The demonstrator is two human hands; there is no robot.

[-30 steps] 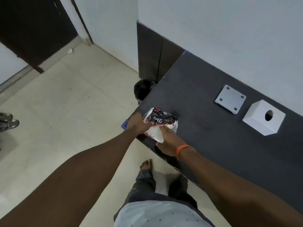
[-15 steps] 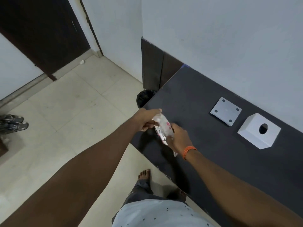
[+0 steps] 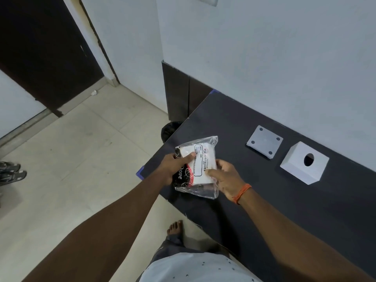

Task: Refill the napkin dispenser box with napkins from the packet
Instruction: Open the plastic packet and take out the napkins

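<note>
Both hands hold the napkin packet (image 3: 198,165) at the middle of the frame, lifted above the near left corner of the dark tabletop (image 3: 234,123). The left hand (image 3: 175,169) grips the packet's left side, thumb pressed across its printed face. The right hand (image 3: 225,180), with an orange band (image 3: 242,193) at the wrist, pinches its right edge between thumb and fingers. The packet is clear plastic with a white napkin stack inside and black-and-red print on its lower left. To the right, well apart from the packet, the white dispenser box (image 3: 304,162) sits on the tabletop with a round hole in its upper face. Just left of it lies a flat grey square plate (image 3: 264,141) with four dark spots at its corners.
</note>
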